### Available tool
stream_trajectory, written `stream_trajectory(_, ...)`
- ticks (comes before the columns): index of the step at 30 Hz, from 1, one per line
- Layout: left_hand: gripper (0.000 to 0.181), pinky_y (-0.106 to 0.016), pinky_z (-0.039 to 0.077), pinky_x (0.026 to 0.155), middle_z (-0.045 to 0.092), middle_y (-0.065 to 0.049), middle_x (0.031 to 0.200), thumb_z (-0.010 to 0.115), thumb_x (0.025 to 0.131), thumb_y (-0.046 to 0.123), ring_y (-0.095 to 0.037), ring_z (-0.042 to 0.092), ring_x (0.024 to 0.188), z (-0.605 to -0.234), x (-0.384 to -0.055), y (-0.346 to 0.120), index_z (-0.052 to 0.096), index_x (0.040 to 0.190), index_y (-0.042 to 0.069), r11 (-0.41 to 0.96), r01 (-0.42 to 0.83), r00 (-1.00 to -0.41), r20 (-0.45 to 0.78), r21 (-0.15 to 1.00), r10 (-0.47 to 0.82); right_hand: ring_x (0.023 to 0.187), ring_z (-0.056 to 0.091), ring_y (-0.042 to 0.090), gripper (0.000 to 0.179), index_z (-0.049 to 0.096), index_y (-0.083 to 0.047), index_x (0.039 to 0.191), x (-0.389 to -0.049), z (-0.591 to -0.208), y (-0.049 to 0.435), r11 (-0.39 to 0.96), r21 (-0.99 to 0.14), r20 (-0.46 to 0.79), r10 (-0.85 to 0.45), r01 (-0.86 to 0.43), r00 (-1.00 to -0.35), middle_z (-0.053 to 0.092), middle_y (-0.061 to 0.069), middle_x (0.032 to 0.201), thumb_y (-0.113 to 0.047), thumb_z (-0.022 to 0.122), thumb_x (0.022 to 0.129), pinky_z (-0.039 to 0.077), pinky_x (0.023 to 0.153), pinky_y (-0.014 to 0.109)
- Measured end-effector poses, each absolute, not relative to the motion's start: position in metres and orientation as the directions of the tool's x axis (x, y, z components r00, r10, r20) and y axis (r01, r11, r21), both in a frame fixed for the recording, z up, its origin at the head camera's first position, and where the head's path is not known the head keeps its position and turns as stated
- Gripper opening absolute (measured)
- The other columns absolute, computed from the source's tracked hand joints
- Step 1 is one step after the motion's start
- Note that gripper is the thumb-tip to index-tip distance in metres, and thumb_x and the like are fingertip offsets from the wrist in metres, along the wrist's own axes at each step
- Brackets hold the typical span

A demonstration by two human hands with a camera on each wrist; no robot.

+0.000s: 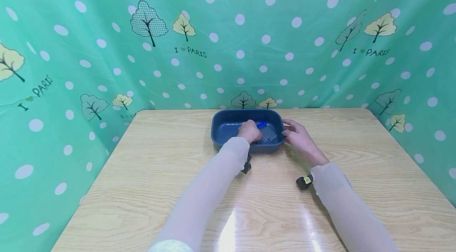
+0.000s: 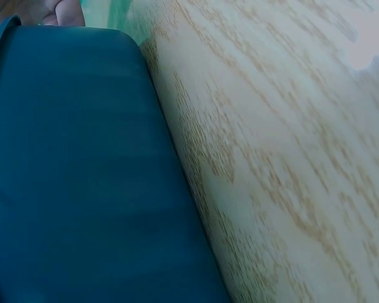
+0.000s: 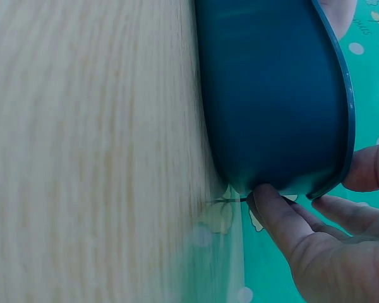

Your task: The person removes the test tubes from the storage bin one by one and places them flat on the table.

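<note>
We see the left hand (image 1: 250, 131) curled inside the blue tub (image 1: 221, 130), beside blue-capped pens (image 1: 268, 132); whether it grips anything, we cannot tell. On the desk (image 1: 160, 172), the right hand (image 1: 299, 137) holds the tub's right end.

A dotted green curtain (image 1: 228, 58) (tree-printed) backs the wood-grain table (image 1: 142, 172).

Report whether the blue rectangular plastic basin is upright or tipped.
Upright: the basin sits on the light wood-grain table, its opening facing up.
</note>
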State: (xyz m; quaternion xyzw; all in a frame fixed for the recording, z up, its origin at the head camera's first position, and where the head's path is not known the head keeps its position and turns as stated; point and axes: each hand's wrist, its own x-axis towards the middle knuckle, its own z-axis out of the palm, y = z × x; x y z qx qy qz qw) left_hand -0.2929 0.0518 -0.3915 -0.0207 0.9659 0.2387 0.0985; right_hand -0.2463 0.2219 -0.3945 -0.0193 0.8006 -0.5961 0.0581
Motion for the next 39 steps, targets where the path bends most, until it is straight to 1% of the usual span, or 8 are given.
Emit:
stream_trajectory(7,0.027,-0.033,0.047,0.06,0.06,-0.006,0.087,0.067,0.07,0.018,-0.024,0.054,0.073,-0.392,-0.293,0.049,0.062,0.094,0.006,0.875,-0.082,-0.978,-0.207,0.478,0.021,0.114,0.046,0.033,0.053,0.029,-0.005,0.139,-0.246,-0.396,0.222,0.292,-0.956,-0.068,-0.097,0.037,-0.993,0.042,0.024,0.128,-0.004,0.039,0.087,0.041,0.091,0.043)
stream_trajectory(12,0.025,-0.033,0.048,0.061,0.061,-0.005,0.087,0.067,0.071,0.019,-0.023,0.054,0.074,-0.394,-0.294,0.044,0.062,0.092,0.006,0.865,-0.059,-0.981,-0.187,0.499,0.041,0.115,0.046,0.033,0.053,0.029,-0.005,0.139,-0.246,-0.396,0.222,0.296,-0.954,-0.069,-0.097,0.037,-0.993,0.042,0.024,0.128,-0.004,0.039,0.086,0.041,0.091,0.043)
stream_trajectory(16,0.028,-0.034,0.048,0.065,0.06,-0.005,0.089,0.066,0.073,0.021,-0.023,0.054,0.076,-0.393,-0.295,0.038,0.06,0.096,0.006,0.86,-0.015,-0.984,-0.161,0.509,0.078,0.115,0.046,0.033,0.053,0.029,-0.005,0.139,-0.246,-0.396,0.222,0.293,-0.955,-0.069,-0.095,0.038,-0.993,0.042,0.023,0.128,-0.004,0.039,0.087,0.041,0.091,0.043)
stream_trajectory(21,0.033,-0.034,0.047,0.072,0.058,-0.005,0.097,0.065,0.075,0.02,-0.022,0.052,0.082,-0.394,-0.296,0.03,0.054,0.104,0.008,0.843,0.078,-0.976,-0.133,0.532,0.174,0.114,0.046,0.034,0.053,0.028,-0.005,0.139,-0.247,-0.397,0.222,0.29,-0.957,-0.063,-0.1,0.031,-0.993,0.042,0.023,0.128,-0.003,0.038,0.087,0.041,0.091,0.042)
stream_trajectory(27,0.036,-0.034,0.044,0.084,0.057,-0.004,0.109,0.069,0.076,0.018,-0.019,0.051,0.097,-0.396,-0.298,0.024,0.052,0.108,0.013,0.803,0.204,-0.955,-0.065,0.56,0.288,0.115,0.045,0.034,0.053,0.028,-0.005,0.139,-0.247,-0.398,0.222,0.305,-0.952,-0.063,-0.097,0.031,-0.993,0.042,0.023,0.128,-0.004,0.038,0.087,0.042,0.09,0.043)
stream_trajectory(30,0.037,-0.032,0.045,0.08,0.059,-0.003,0.1,0.069,0.077,0.016,-0.017,0.053,0.091,-0.394,-0.297,0.022,0.052,0.11,0.014,0.772,0.261,-0.94,-0.032,0.579,0.341,0.115,0.045,0.034,0.053,0.029,-0.005,0.139,-0.247,-0.398,0.222,0.313,-0.949,-0.066,-0.092,0.034,-0.994,0.041,0.023,0.128,-0.004,0.038,0.087,0.042,0.09,0.043)
stream_trajectory(35,0.038,-0.024,0.045,0.063,0.058,0.001,0.074,0.066,0.078,0.009,-0.011,0.055,0.065,-0.391,-0.297,0.018,0.05,0.113,0.014,0.709,0.348,-0.904,0.018,0.614,0.428,0.115,0.045,0.034,0.053,0.029,-0.006,0.139,-0.247,-0.398,0.223,0.31,-0.95,-0.067,-0.091,0.036,-0.994,0.041,0.023,0.128,-0.003,0.038,0.087,0.042,0.09,0.043)
stream_trajectory(39,0.04,-0.022,0.044,0.066,0.058,0.003,0.071,0.067,0.078,0.007,-0.009,0.054,0.063,-0.386,-0.295,0.015,0.05,0.113,0.012,0.667,0.385,-0.887,0.055,0.638,0.459,0.115,0.045,0.033,0.053,0.029,-0.006,0.139,-0.247,-0.399,0.223,0.311,-0.95,-0.071,-0.092,0.038,-0.993,0.042,0.023,0.129,-0.004,0.039,0.087,0.041,0.09,0.043)
